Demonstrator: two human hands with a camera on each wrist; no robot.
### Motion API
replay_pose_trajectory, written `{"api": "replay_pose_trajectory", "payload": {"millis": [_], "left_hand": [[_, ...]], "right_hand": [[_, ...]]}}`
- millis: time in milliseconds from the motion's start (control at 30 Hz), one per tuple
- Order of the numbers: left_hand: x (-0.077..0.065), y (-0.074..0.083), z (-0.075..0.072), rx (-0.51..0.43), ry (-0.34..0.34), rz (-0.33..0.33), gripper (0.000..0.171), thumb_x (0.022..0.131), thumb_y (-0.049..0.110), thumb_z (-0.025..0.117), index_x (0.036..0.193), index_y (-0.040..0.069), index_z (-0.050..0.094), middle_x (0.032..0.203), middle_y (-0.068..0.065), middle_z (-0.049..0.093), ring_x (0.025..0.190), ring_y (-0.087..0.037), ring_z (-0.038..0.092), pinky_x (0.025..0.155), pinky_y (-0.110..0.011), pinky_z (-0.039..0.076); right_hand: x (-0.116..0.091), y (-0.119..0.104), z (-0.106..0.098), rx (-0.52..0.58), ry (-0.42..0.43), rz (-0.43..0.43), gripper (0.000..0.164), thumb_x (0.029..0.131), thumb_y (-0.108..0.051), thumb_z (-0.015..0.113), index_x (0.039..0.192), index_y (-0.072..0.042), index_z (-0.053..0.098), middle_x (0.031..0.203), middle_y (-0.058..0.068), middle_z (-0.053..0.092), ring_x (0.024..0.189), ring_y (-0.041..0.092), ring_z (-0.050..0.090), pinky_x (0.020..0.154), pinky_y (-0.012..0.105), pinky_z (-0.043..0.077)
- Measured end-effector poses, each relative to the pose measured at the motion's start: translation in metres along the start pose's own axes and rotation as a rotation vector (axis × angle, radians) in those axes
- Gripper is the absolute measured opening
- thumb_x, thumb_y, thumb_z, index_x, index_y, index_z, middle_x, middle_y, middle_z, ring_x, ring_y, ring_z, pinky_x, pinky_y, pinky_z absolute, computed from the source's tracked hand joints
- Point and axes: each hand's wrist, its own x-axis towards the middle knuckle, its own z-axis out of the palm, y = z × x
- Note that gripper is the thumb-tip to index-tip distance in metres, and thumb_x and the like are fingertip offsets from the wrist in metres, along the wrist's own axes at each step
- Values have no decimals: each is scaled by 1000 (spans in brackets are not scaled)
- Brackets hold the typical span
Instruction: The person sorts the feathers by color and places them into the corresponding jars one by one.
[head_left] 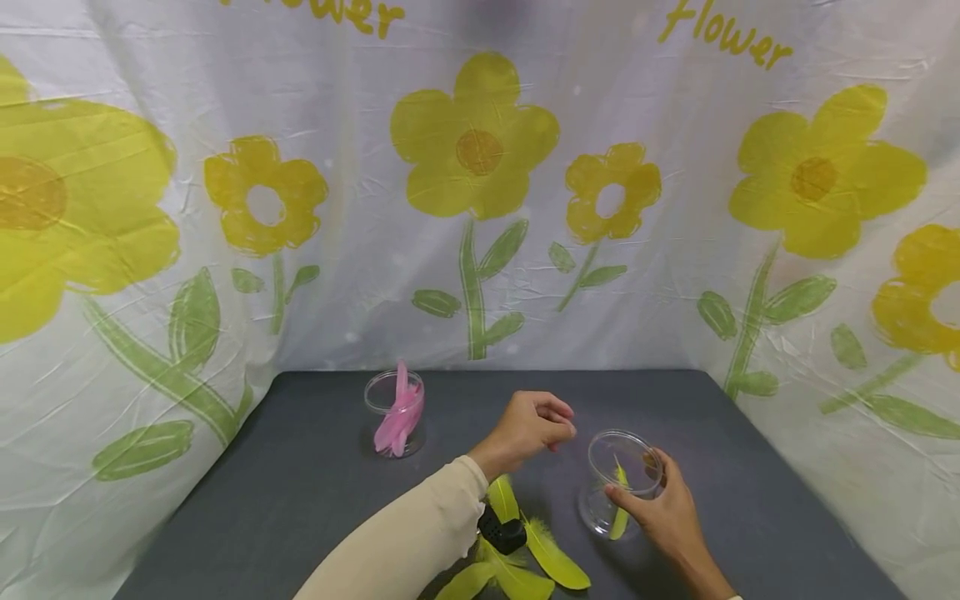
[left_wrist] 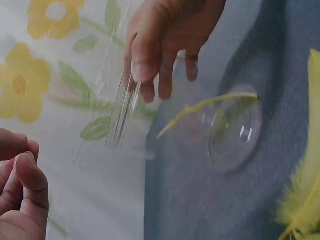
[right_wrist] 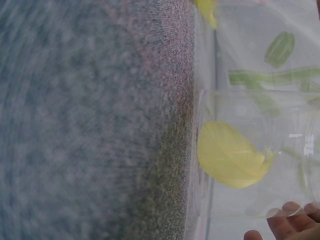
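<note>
My right hand (head_left: 667, 508) grips a clear jar (head_left: 597, 510) near its rim, thumb in front and fingers behind. Inside stands one yellow feather (head_left: 619, 523), leaning, its quill end up; the right wrist view shows its broad vane (right_wrist: 230, 155) low in the jar. To the left of the jar's mouth hovers my left hand (head_left: 528, 427). Its fingers are curled and, in the left wrist view, the thumb (left_wrist: 31, 172) meets the fingertips with nothing visible between them. Several loose yellow feathers (head_left: 555, 557) lie on the table under the left forearm, partly hidden by it.
A second clear jar (head_left: 369, 404) holding pink feathers (head_left: 397, 425) stands at the back left of the dark table (head_left: 300, 483). A flower-printed curtain (head_left: 352, 275) closes off the back and both sides. A black wrist camera (head_left: 504, 533) sits on the left wrist.
</note>
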Motion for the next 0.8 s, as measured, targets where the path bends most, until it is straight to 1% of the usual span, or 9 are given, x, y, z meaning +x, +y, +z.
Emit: {"api": "replay_pose_trajectory", "payload": {"millis": [133, 267, 400, 533, 633, 767, 800], "left_hand": [[-5, -2, -14, 8, 16, -5, 19, 80, -8, 70, 97, -3, 67, 81, -9, 68, 61, -20, 59, 56, -30, 50], [-10, -9, -29, 20, 49, -21, 18, 80, -8, 70, 97, -4, 67, 78, -5, 67, 61, -23, 58, 57, -31, 50], [-15, -19, -43, 24, 77, -31, 17, 80, -6, 71, 97, -4, 67, 78, -7, 67, 60, -22, 58, 57, -33, 50], [-21, -29, -56, 14, 95, -25, 16, 80, -6, 70, 96, -5, 66, 77, -9, 66, 60, -22, 57, 58, -33, 51], [-26, -39, -66, 16, 101, -31, 17, 80, -6, 70, 96, -6, 66, 77, -9, 65, 59, -21, 56, 60, -37, 52], [-35, -51, -77, 46, 116, -67, 17, 80, -4, 71, 96, -5, 66, 77, -10, 66, 59, -20, 57, 61, -38, 52], [-38, -54, -80, 54, 123, -76, 17, 80, -4, 72, 96, -5, 66, 77, -10, 66, 59, -20, 57, 61, -37, 52]], "right_hand": [[-1, 0, -1, -4, -5, -5, 101, 76, -36, 83, 145, 5, 21, 139, 27, 39, 128, 43, 35, 98, 59, 33], [-2, 0, -1, -9, -9, -3, 103, 77, -38, 82, 146, 5, 20, 140, 26, 38, 128, 42, 35, 98, 59, 33], [-2, 0, -2, -17, -7, 1, 104, 76, -39, 82, 146, 5, 20, 139, 27, 39, 128, 42, 35, 98, 59, 32], [-2, 0, -2, -27, -5, 4, 103, 76, -39, 82, 146, 5, 20, 140, 28, 39, 128, 43, 36, 98, 60, 32], [-2, -1, -1, -27, -8, 12, 104, 76, -40, 82, 147, 5, 20, 141, 27, 38, 129, 42, 35, 99, 59, 32], [-2, -1, -1, -24, -15, 24, 106, 76, -40, 82, 147, 5, 18, 142, 26, 37, 130, 43, 34, 99, 59, 32], [-2, -2, -1, -23, -16, 24, 105, 76, -40, 82, 148, 4, 18, 142, 26, 37, 130, 43, 34, 99, 59, 32]]}}
